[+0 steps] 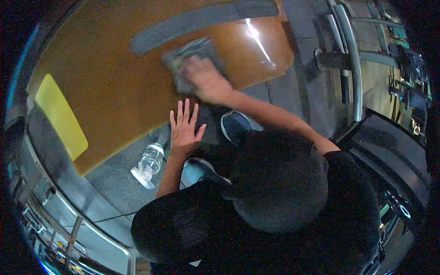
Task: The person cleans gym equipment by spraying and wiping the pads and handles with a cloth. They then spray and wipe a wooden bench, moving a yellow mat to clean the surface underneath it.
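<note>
Board (110,87): brown, smooth, glossy, wood-look. Curved strip (201,23): dark grey, matt, grainy. Yellow strip (62,117): smooth, plastic-looking. Cloth (208,50): grey fabric, blurred. Spray bottle (151,160): clear plastic, white plastic head. Floor tiles (110,190): grey, mostly matt. Rail (354,68): shiny metal.

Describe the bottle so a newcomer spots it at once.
Find the big brown board on the gray floor. Just off its near edge, left of the left hand, is the bottle. Unlike the nearby shoes, it is see-through with a white spray top.
</note>
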### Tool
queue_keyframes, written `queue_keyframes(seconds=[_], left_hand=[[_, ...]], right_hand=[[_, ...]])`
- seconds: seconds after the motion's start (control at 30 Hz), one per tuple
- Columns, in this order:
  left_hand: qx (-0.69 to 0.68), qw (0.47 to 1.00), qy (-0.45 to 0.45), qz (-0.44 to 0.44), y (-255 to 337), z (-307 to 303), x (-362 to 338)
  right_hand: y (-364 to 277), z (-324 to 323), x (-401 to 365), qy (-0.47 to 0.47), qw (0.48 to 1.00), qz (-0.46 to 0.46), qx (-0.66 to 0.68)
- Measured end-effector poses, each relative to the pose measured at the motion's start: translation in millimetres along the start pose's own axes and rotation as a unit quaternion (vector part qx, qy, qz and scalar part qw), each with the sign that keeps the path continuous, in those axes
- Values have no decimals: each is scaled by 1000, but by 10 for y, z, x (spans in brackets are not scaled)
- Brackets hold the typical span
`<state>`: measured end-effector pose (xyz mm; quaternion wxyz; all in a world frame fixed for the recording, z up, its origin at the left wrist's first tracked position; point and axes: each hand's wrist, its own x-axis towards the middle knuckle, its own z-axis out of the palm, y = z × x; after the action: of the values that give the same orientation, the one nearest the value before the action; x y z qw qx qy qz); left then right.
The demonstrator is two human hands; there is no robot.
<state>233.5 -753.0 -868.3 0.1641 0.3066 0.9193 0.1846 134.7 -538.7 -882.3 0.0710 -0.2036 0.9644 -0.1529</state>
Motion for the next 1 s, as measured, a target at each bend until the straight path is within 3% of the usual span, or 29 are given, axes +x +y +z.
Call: queue_keyframes(seconds=[0.03, 0.07, 0.1, 0.17, 0.2, 0.23, 0.3, 0.33, 0.37, 0.4, 0.43, 0.5, 0.53, 0.57, 0.6, 0.63, 0.67, 0.7, 0.83, 0.9, 0.93, 1.0], left_hand=[[9, 1000, -8, -9, -17, 18, -10], [18, 997, -74, -28, -18, -11, -6], [16, 997, -75, -25, -9, -26, -6], [3, 1000, 7, 1, 31, -73, 10], [-8, 1000, 5, -7, 89, -178, 13], [-9, 1000, 4, -5, 85, -200, 29], [-29, 999, -11, -15, 88, -210, 10], [-28, 999, -12, -17, 92, -208, -11], [-25, 999, -13, -18, 93, -203, -9], [-22, 999, -13, -20, 89, -192, 14], [-24, 999, -10, -20, 82, -176, 32], [-21, 1000, -9, -18, 79, -144, 2], [-22, 1000, -9, -20, 79, -142, -6], [-19, 1000, -8, -18, 69, -146, 10], [-17, 1000, -13, -16, 66, -152, -5], [-19, 1000, -16, -16, 63, -151, -10], [-24, 1000, -12, -16, 69, -154, -12], [-29, 999, -6, -14, 72, -156, 6], [-3, 1000, -16, -6, 51, -120, 9], [29, 986, -146, -72, 83, -166, 38], [30, 986, -145, -71, 77, -163, 45], [1, 1000, -10, -9, 71, -158, -9]], right_hand=[[-220, -22, -58, 15, 995, -91, 49], [-234, -41, -70, 14, 991, -109, 73], [-233, -59, -88, 11, 987, -127, 98], [118, -247, -258, 1, 991, -118, 68], [359, -345, -449, -7, 994, -104, 41], [706, -414, -673, -43, 998, -15, 37], [1611, -385, -1275, 45, 988, 150, -3], [2293, -112, -1681, 153, 970, 190, 3], [2762, -145, -1939, 170, 953, 243, 54], [2554, -553, -1923, 115, 948, 293, -39], [2735, -569, -1929, 72, 932, 354, 24], [2805, -199, -1875, 158, 936, 308, -68], [2517, -182, -1671, 198, 933, 295, -50], [2323, -55, -1607, 177, 952, 228, -95], [1858, -168, -1362, 106, 966, 217, -93], [1514, -143, -1244, 131, 979, 151, -43], [1105, -224, -1061, 69, 988, 136, -4], [712, -225, -898, 47, 993, 103, -40], [-218, 38, -312, -19, 987, -137, 77], [-217, -22, -257, -29, 984, -147, 97], [-201, -55, -231, -38, 980, -158, 116], [100, -203, -439, -60, 986, -130, 80]])
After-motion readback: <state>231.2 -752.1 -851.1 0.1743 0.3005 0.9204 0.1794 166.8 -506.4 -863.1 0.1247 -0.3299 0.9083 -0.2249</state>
